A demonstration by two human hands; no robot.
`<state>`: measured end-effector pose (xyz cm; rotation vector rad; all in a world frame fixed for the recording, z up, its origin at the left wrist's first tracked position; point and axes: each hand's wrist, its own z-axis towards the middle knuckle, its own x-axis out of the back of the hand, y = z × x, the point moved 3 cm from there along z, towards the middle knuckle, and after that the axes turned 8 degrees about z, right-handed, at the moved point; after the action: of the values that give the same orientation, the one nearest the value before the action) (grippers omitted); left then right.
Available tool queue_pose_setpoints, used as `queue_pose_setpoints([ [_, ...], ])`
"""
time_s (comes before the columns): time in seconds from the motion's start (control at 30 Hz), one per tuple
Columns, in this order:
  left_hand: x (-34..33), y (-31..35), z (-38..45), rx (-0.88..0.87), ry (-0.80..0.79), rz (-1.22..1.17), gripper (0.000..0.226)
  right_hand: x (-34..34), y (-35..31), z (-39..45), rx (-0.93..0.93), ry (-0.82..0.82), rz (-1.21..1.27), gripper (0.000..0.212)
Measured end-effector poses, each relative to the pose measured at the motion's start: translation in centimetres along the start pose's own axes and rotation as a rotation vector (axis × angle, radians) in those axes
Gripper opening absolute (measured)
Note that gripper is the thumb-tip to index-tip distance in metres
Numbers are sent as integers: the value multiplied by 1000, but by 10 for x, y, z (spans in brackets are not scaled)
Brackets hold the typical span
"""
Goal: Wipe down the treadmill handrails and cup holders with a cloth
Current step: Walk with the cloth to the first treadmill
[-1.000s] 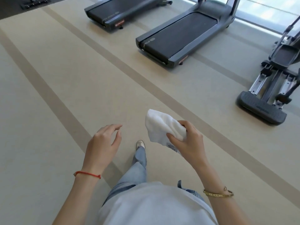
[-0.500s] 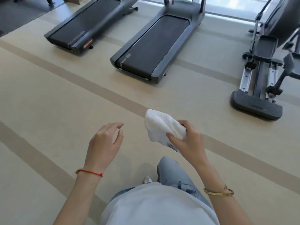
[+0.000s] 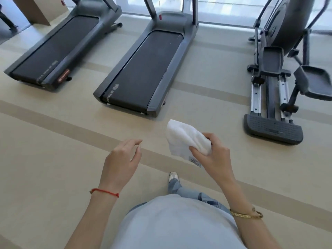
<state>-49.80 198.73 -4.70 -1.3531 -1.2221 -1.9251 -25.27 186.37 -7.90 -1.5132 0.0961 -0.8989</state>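
My right hand (image 3: 214, 157) grips a folded white cloth (image 3: 183, 139) with a small label hanging below it, held in the air above the beige floor. My left hand (image 3: 122, 159) hovers beside it with fingers loosely bent, holding nothing. Straight ahead stands a dark grey treadmill (image 3: 145, 69), its rear end a short way in front of my hands. Only the lower parts of its two uprights show at the top edge; its handrails and cup holders are out of view. A red safety clip (image 3: 160, 17) hangs near its front.
A second treadmill (image 3: 53, 49) stands to the left, angled. An elliptical trainer (image 3: 274, 87) with pedals and rails stands at the right. A brown box (image 3: 36, 9) sits at the far left. Windows run along the back. My foot (image 3: 173, 177) steps forward on the striped floor.
The view has swung and advanced toward the machines; the middle treadmill now lies straight ahead and closer. Both hands keep their poses, the cloth still gripped by my right hand.
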Motion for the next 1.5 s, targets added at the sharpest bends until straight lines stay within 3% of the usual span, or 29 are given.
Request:
queue_pose_setpoints([
  [0.5, -78, 105, 290, -97, -87, -19, 23, 78, 75, 264, -108, 126, 8, 41],
  [0.9, -164, 231, 532, -174, -107, -67, 23, 177, 150, 498, -111, 182, -43, 41],
  [1.2, -197, 291, 652, -124, -125, -61, 24, 212, 178, 652, -70, 127, -37, 42],
  [1.5, -231, 347, 787, 73, 52, -83, 23, 234, 212, 841, 37, -68, -51, 42],
])
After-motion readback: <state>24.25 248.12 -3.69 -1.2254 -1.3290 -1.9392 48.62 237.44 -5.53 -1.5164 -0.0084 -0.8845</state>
